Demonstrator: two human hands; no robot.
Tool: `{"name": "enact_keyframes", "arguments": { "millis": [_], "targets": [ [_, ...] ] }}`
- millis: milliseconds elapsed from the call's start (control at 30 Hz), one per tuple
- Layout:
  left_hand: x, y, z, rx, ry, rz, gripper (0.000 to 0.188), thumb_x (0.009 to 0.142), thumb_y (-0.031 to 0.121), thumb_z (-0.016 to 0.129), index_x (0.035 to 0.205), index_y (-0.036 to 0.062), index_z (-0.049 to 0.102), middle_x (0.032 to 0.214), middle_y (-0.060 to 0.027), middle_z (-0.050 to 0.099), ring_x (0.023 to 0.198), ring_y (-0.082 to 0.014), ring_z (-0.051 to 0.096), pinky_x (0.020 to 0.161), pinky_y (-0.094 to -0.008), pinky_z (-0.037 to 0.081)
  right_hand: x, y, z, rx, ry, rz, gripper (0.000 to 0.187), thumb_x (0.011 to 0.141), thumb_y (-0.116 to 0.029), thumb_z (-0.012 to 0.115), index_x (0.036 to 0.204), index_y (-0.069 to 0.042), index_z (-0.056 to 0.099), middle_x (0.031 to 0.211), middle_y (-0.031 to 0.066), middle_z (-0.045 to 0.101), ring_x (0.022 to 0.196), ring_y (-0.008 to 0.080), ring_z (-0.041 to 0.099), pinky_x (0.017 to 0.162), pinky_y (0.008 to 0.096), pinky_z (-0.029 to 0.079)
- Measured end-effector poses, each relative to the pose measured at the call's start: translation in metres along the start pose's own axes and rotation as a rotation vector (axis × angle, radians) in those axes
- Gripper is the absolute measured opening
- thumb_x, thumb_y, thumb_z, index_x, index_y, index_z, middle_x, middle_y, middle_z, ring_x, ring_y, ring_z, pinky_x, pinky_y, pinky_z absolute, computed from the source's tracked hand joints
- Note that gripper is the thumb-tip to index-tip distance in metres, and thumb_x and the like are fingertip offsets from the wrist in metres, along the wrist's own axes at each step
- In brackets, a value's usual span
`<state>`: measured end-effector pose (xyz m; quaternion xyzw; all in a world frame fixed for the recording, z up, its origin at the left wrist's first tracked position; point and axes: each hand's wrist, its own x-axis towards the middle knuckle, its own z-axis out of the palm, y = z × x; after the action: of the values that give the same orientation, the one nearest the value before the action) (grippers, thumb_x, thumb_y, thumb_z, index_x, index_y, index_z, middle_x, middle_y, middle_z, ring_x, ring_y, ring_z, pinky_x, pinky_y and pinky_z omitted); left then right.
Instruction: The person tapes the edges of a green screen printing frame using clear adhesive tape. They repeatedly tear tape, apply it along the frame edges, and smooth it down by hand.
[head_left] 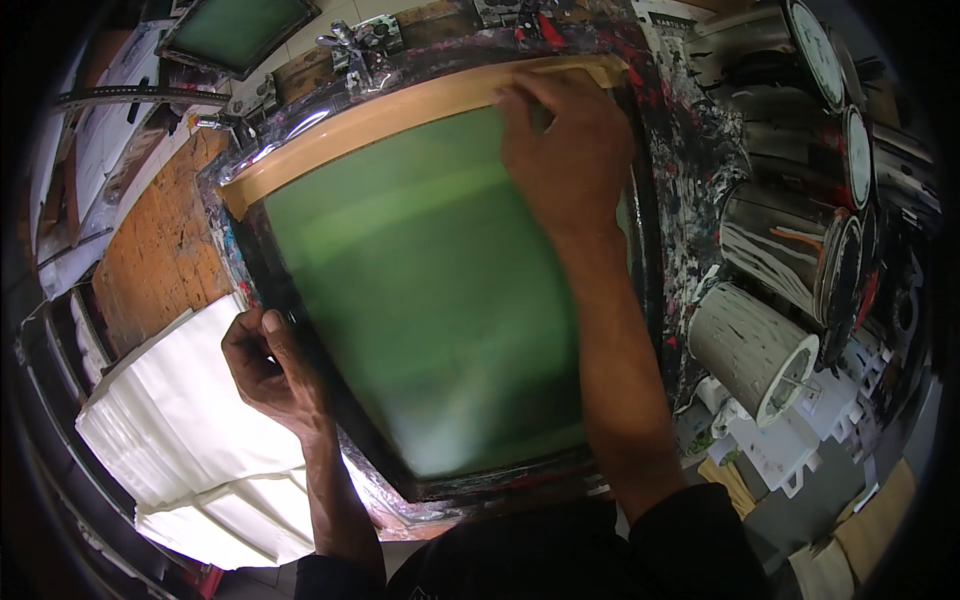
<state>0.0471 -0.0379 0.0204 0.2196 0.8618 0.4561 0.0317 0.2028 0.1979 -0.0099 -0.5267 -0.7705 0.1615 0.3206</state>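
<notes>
A screen-printing frame [648, 270] with green mesh [430, 260] lies in front of me, its rim dark and smeared. Tan tape [370, 125] runs along its far edge, one end folding over the far left corner. My right hand [570, 140] reaches across the mesh, bent fingertips touching the tape toward the right; thumb and forefinger are apart, and the other fingers are partly hidden. Beside the frame's left edge, my left hand [275, 370] is closed with curled fingers and thumb up. Whatever is in it, if anything, cannot be made out.
Metal clamps [355, 45] line the far edge. White sheets [210, 450] are stacked at the left on a wooden surface [165, 235]. Several paint-smeared cans [750, 335] lie at the right. Another green screen [235, 30] stands at the far left.
</notes>
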Motion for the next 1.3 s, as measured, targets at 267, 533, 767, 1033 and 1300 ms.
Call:
{"name": "enact_keyframes", "arguments": {
  "millis": [267, 533, 767, 1033, 1300],
  "targets": [
    [0.0, -0.002, -0.002, -0.009, -0.008, -0.014, 0.038, 0.096, 0.034, 0.073, 0.106, -0.0015, 0.065, 0.083, -0.0004, 0.055, 0.072, -0.0095, 0.044, 0.066, -0.0252, 0.037, 0.006, 0.011, -0.008, 0.119, -0.142, -0.201, 0.024, 0.086, 0.0, 0.071, 0.107, -0.009, 0.076, 0.096, 0.0071, 0.071, 0.082, 0.0254, 0.07, 0.075, 0.0349, 0.055],
    [0.001, 0.0, -0.004, 0.011, -0.024, 0.013, 0.036, 0.096, 0.032, 0.074, 0.107, -0.0008, 0.065, 0.082, 0.0008, 0.054, 0.069, -0.0079, 0.041, 0.063, -0.0237, 0.035, 0.009, 0.016, 0.006, 0.057, -0.139, -0.336, 0.012, 0.085, -0.003, 0.072, 0.093, -0.011, 0.07, 0.091, 0.0033, 0.066, 0.082, 0.0247, 0.068, 0.067, 0.0358, 0.054],
    [0.001, -0.002, -0.003, 0.01, -0.023, 0.029, 0.036, 0.096, 0.032, 0.074, 0.108, -0.0007, 0.065, 0.083, 0.0011, 0.054, 0.068, -0.0073, 0.04, 0.061, -0.0236, 0.034, 0.004, 0.017, 0.009, 0.049, -0.109, -0.307, 0.008, 0.09, -0.003, 0.063, 0.096, -0.009, 0.065, 0.092, 0.0074, 0.064, 0.082, 0.0292, 0.065, 0.068, 0.0389, 0.051],
    [0.0, -0.004, -0.004, 0.02, -0.023, 0.036, 0.035, 0.096, 0.031, 0.074, 0.109, -0.0007, 0.065, 0.083, 0.0013, 0.054, 0.068, -0.0076, 0.04, 0.062, -0.0237, 0.034, -0.006, 0.005, -0.038, 0.556, 0.104, 0.396, 0.016, 0.104, -0.017, 0.055, 0.097, -0.005, 0.064, 0.082, 0.0001, 0.055, 0.073, 0.0104, 0.05, 0.065, 0.0276, 0.041],
    [0.004, 0.035, 0.022, 0.242, -0.187, 0.446, 0.015, 0.091, 0.006, 0.075, 0.105, 0.0019, 0.075, 0.09, -0.0063, 0.073, 0.08, -0.0202, 0.063, 0.079, -0.035, 0.046, -0.003, 0.016, -0.048, 0.56, 0.237, 0.276, 0.02, 0.105, -0.018, 0.055, 0.094, -0.003, 0.065, 0.073, -0.0053, 0.051, 0.065, 0.003, 0.042, 0.058, 0.0214, 0.033]
  ]
}}
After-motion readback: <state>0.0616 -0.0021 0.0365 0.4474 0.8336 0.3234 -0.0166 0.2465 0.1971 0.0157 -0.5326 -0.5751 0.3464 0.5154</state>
